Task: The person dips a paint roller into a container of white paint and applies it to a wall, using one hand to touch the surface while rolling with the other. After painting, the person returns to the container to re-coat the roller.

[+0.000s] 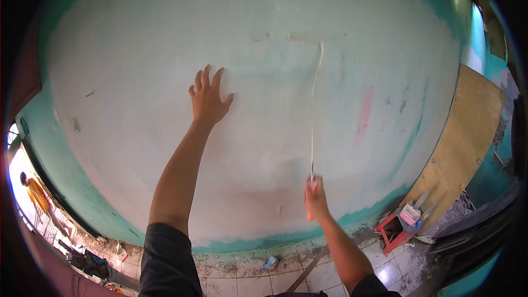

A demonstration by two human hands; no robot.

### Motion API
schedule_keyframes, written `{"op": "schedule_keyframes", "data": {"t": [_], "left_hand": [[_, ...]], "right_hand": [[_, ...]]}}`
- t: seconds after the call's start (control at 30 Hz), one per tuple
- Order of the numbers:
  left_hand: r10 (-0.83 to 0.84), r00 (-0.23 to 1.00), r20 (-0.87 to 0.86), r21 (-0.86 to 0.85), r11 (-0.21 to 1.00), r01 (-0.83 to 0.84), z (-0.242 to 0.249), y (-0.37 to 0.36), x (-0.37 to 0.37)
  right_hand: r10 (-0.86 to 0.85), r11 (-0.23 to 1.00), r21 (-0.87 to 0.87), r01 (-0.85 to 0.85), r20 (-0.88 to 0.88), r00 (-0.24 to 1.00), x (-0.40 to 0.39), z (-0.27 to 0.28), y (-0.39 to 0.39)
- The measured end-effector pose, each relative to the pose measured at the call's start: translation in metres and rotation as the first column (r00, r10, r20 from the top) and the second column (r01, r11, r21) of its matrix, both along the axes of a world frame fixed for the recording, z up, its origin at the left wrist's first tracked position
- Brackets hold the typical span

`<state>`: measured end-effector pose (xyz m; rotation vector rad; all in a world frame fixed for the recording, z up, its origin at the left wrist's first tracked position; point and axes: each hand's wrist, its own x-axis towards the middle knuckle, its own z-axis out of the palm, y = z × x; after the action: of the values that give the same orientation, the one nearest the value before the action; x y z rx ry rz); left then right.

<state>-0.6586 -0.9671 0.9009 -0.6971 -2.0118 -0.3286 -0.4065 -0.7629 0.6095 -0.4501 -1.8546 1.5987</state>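
Observation:
Ahead of me is a wall (264, 115), whitish across the middle with teal paint around the edges. My left hand (210, 102) is spread against it, left of centre, fingers apart and holding nothing. Low and right of centre, my right hand (315, 198) is wrapped round the orange handle of a paint roller (313, 110). Its long thin rod runs up the wall and bends left at the top, where a pale roller head blends with the wall. Pink and teal streaks mark the wall to the right of the rod.
A red stool (391, 235) stands at lower right, bearing a pinkish-white container (410, 214) and tools. Behind it leans a yellowish board (467, 118). Debris and a wooden strip (306, 271) lie on the tiled floor (253, 286). A person in yellow (38, 194) is outside the opening at left.

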Motion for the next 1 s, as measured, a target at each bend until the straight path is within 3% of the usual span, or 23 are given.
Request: {"op": "schedule_keyframes", "data": {"t": [0.13,0.23,0.33,0.47,0.6,0.67,0.8,0.9,0.97,1.0], "left_hand": [[0.01,0.999,0.035,-0.044,0.999,-0.008,-0.006,0.007,0.007],[0.042,0.997,0.059,-0.087,0.996,-0.036,-0.012,0.006,0.007],[0.049,0.997,0.06,-0.081,0.996,-0.044,-0.021,0.0,0.001],[0.068,0.995,0.075,-0.059,0.996,-0.064,-0.028,-0.005,-0.003],[0.032,0.996,0.083,0.001,0.999,-0.033,-0.032,-0.004,-0.008],[0.059,0.994,0.097,-0.024,0.998,-0.057,-0.035,-0.003,-0.012],[0.071,0.992,0.107,-0.027,0.997,-0.069,-0.04,0.001,-0.015],[0.046,0.995,0.09,0.0,0.999,-0.046,-0.041,0.004,-0.016],[0.052,0.995,0.086,-0.007,0.999,-0.052,-0.04,0.005,-0.016],[0.061,0.995,0.081,-0.014,0.998,-0.06,-0.039,0.005,-0.017]], "right_hand": [[-0.031,0.997,0.066,0.039,-0.117,0.993,-0.028,0.094,0.032],[-0.004,0.988,0.15,0.04,-0.234,0.972,-0.036,0.13,0.05],[-0.022,0.983,0.172,0.065,-0.242,0.97,-0.037,0.096,0.058],[-0.165,0.965,0.203,0.166,-0.023,0.986,0.003,0.014,0.031],[-0.099,0.993,0.073,0.092,0.1,0.99,0.036,-0.078,0.006],[-0.099,0.99,0.101,0.095,0.036,0.994,0.048,-0.12,-0.002],[-0.064,0.994,0.083,0.069,-0.059,0.996,0.054,-0.132,0.002],[-0.034,0.999,0.019,0.034,0.016,0.999,0.039,-0.085,0.016],[-0.03,0.999,0.015,0.029,0.036,0.999,0.027,-0.026,0.027],[-0.059,0.993,0.098,0.061,-0.025,0.998,0.014,-0.005,0.038]]}}
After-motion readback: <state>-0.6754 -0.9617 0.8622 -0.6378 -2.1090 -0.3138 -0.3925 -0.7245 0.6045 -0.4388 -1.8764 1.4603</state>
